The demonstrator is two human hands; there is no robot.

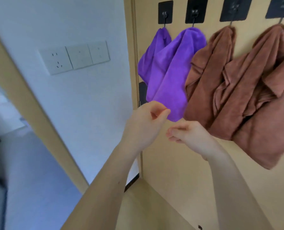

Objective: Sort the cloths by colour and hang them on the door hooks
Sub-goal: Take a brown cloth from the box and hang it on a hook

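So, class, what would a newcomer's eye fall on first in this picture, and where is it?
Colour: a purple cloth and a second purple cloth hang side by side on the door, with a brown cloth and a second brown cloth to their right. Below, the left hand is at the second purple cloth's bottom corner; the right hand, loosely curled, holds nothing.

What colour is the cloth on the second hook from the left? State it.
Purple cloth, clearest in the head view.
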